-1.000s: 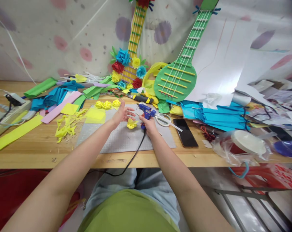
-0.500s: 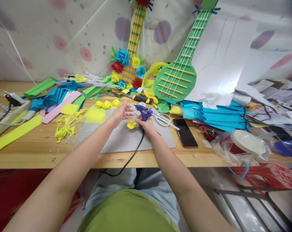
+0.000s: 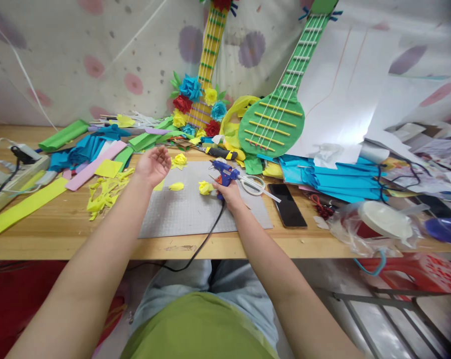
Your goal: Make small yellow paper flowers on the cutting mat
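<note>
My right hand is closed around the handle of a blue glue gun, whose black cord runs off the table's front edge. A yellow paper flower lies on the grey mat just left of the gun's nozzle. My left hand hovers palm up over the mat's back left corner, fingers loosely curled, with nothing visible in it. Another yellow flower lies just right of that hand, and a small yellow piece rests on the mat below it.
White-handled scissors and a black phone lie right of the mat. A green paper guitar and a yellow one with paper flowers lean on the wall. Paper strips and a power strip crowd the left; blue paper and a plastic bag the right.
My left hand has drawn away from the flower by the glue gun and moved left and back, turning palm up. A small yellow piece now lies on the mat. The right hand barely moved.
</note>
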### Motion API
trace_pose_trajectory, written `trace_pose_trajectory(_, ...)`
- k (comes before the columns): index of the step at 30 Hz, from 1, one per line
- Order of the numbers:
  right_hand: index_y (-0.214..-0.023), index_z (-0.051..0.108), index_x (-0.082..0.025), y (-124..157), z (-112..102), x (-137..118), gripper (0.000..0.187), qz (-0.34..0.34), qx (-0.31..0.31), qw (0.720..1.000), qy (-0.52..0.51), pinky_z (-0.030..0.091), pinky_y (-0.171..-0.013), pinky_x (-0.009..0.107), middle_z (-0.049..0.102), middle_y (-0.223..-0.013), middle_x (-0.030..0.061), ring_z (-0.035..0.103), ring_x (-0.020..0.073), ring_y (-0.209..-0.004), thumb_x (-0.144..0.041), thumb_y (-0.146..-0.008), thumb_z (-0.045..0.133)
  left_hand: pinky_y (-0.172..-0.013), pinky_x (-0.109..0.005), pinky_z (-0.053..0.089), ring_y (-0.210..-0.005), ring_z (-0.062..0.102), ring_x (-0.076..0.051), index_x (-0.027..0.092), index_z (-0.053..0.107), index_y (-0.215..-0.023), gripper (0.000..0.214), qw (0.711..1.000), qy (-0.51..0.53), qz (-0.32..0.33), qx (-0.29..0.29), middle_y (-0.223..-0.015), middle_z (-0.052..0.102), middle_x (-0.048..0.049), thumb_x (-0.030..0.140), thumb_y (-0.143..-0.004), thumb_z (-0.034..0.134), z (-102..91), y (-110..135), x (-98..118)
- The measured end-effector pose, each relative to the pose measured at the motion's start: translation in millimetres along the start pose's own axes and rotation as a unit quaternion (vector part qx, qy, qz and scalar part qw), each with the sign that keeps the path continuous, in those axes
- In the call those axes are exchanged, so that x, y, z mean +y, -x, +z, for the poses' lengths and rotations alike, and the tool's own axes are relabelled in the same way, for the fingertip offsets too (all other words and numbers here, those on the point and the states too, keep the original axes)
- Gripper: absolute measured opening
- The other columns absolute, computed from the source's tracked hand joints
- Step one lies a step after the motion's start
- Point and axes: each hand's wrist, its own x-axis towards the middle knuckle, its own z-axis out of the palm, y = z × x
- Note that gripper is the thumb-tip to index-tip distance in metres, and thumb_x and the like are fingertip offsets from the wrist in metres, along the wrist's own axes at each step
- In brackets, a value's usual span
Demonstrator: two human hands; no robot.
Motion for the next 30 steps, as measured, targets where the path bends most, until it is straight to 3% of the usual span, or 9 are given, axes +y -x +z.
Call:
trace_pose_trajectory(2, -0.073, 0.052, -0.016, -0.1, -0.2, 0.2, 0.027, 0.0, 0.0, 1.0, 0.0, 0.037, -0.043, 0.022, 0.054, -0.063, -0.0047, 0.044, 0.0056, -0.041, -0.028, -0.052, 0.065, -0.056, -0.017, 0.044, -0.057, 0.051, -0.005, 0.016, 0.056, -0.072, 0.012, 0.999, -0.034, -0.029, 0.028, -0.066, 0.057, -0.0005, 0.026, -0.074, 0.05, 3.7, -0.2, -11.6)
trace_pose_trajectory(6, -0.073, 0.051, -0.017, 0.0, -0.2, 0.3, 0.027, 0.001, 0.001, 1.0, 0.004, 0.037, -0.043, 0.022, 0.054, -0.063, -0.0047, 0.044, 0.0057, -0.041, -0.028, -0.052, 0.065, -0.056, -0.019, 0.041, -0.058, 0.051, -0.007, 0.015, 0.057, -0.067, 0.016, 0.98, -0.197, 0.006, 0.035, -0.067, 0.059, -0.0004, 0.029, -0.061, 0.062, 0.9, 1.7, -31.3)
trace_pose_trajectory(11, -0.073, 0.051, -0.017, 0.3, 0.7, 0.2, 0.029, 0.007, -0.002, 1.0, 0.01, 0.037, -0.042, 0.022, 0.055, -0.065, -0.0046, 0.044, 0.0054, -0.041, -0.03, -0.052, 0.065, -0.061, -0.026, 0.039, -0.064, 0.053, -0.015, 0.017, 0.058, -0.061, 0.019, 0.882, -0.464, 0.059, 0.057, -0.062, 0.058, -0.0011, 0.031, -0.052, 0.067, -22.2, -1.8, -44.1)
trace_pose_trajectory(15, -0.072, 0.051, -0.017, 0.6, 1.3, -0.5, 0.028, 0.009, -0.008, 1.0, 0.018, 0.037, -0.042, 0.022, 0.054, -0.064, -0.0047, 0.044, 0.0055, -0.041, -0.03, -0.052, 0.065, -0.062, -0.029, 0.037, -0.067, 0.054, -0.019, 0.02, 0.058, -0.062, 0.024, 0.822, -0.565, 0.046, 0.051, -0.068, 0.06, -0.0031, 0.036, -0.049, 0.069, -35.9, -8.4, -52.9)
trace_pose_trajectory(24, -0.072, 0.051, -0.017, 0.6, 1.5, -0.6, 0.027, 0.014, -0.001, 1.0, 0.02, 0.037, -0.043, 0.023, 0.055, -0.064, -0.0043, 0.043, 0.0061, -0.042, -0.029, -0.051, 0.064, -0.06, -0.029, 0.035, -0.064, 0.052, -0.02, 0.022, 0.053, -0.047, 0.021, 0.826, -0.562, 0.003, 0.038, -0.051, 0.052, -0.0012, 0.028, -0.042, 0.072, -37.2, -10.2, -57.6)
trace_pose_trajectory(30, -0.072, 0.052, -0.017, 2.0, 1.7, -2.0, 0.029, 0.021, 0.005, 1.0, 0.003, 0.037, -0.042, 0.022, 0.056, -0.07, -0.0028, 0.044, 0.0055, -0.043, -0.029, -0.051, 0.065, -0.062, -0.028, 0.034, -0.068, 0.052, -0.019, 0.022, 0.054, -0.055, 0.024, 0.843, -0.533, 0.048, 0.05, -0.057, 0.052, -0.0006, 0.026, -0.041, 0.073, -39.0, -9.5, -59.5)
